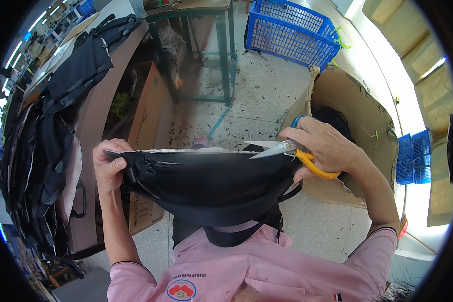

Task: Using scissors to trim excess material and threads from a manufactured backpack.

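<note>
A black fabric bag piece point(211, 183) with a zipper and a pale raw edge along its top is stretched out in front of my body. My left hand point(111, 163) pinches its upper left corner between thumb and fingers. In my right hand point(327, 146) is a pair of scissors point(285, 147) with yellow and blue handles. Their blades stand apart and point left, at the right part of the bag's top edge. Whether the right fingers also touch the fabric, I cannot tell. A black strap point(231, 236) hangs beneath the bag against my pink shirt.
More black bag pieces point(35, 171) are piled along the table point(93, 110) at left. A cardboard box point(148, 110) sits under it. At right, a big open carton point(360, 85) holds dark fabric. A blue crate point(292, 38) and a green-legged stool point(224, 55) stand ahead; scraps litter the floor.
</note>
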